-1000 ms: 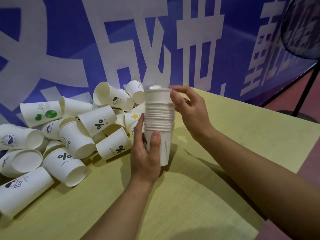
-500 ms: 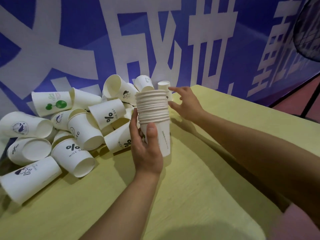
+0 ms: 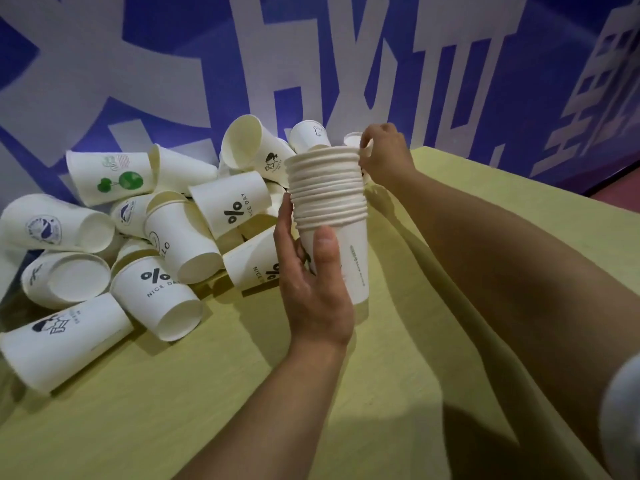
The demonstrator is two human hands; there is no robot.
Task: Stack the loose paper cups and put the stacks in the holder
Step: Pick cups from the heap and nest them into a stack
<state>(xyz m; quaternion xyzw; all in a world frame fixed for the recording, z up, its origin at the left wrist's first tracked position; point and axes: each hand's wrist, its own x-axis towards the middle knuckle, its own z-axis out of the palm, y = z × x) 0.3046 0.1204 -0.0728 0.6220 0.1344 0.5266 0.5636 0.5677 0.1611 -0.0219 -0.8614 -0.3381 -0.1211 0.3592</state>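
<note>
Head view: a yellow-green worktop [image 3: 398,393] runs up against a blue wall banner [image 3: 467,81] printed with large white characters. Its right edge slants away toward the far right corner, with reddish floor [image 3: 620,192] showing beyond it. The near and middle parts of the worktop carry only the two forearms and their shadows. A pile of loose paper cups [image 3: 145,237] lies tumbled on its sides along the far left edge, against the banner; several bear a "% NICE DAY" print, one a green tree. The left hand [image 3: 311,289] grips the stack of cups [image 3: 329,202] around its lowest cup, thumb in front and fingers behind, holding it upright just right of the pile, about midway along the far edge. The right hand [image 3: 384,154] reaches past the stack's rim, fingers curled on a single cup [image 3: 353,140] standing close to the banner; most of that cup is hidden behind the hand and stack.
</note>
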